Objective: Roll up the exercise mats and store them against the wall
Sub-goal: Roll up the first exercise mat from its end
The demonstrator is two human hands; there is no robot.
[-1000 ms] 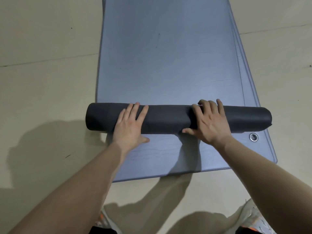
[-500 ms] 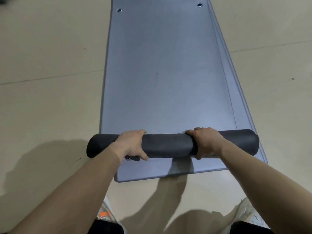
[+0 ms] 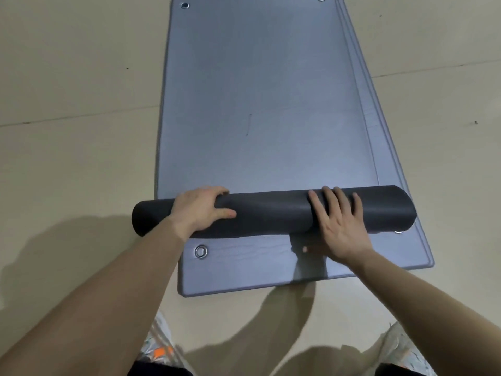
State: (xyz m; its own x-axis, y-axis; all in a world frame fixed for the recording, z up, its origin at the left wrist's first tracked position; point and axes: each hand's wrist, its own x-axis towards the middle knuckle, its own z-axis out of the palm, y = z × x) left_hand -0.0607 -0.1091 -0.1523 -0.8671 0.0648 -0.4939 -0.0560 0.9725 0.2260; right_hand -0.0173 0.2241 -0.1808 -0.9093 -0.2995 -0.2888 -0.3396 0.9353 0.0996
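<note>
Left hand (image 3: 200,210) grips the dark mat roll (image 3: 271,213); right hand (image 3: 339,226) presses flat on it. Beige floor (image 3: 81,104) borders the grey mats (image 3: 265,90) left and right.

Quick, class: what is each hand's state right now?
Left hand: fingers curled round the rolled mat, gripping it.
Right hand: open, straight fingers pressing on the rolled mat.

Location type: indoor exercise or training room; exact kind not determinable. Indicators: smooth beige floor (image 3: 67,77) with thin panel seams (image 3: 81,116); stacked grey-blue exercise mats (image 3: 265,90) with metal eyelets (image 3: 201,251), laid flat from near to far.
</note>
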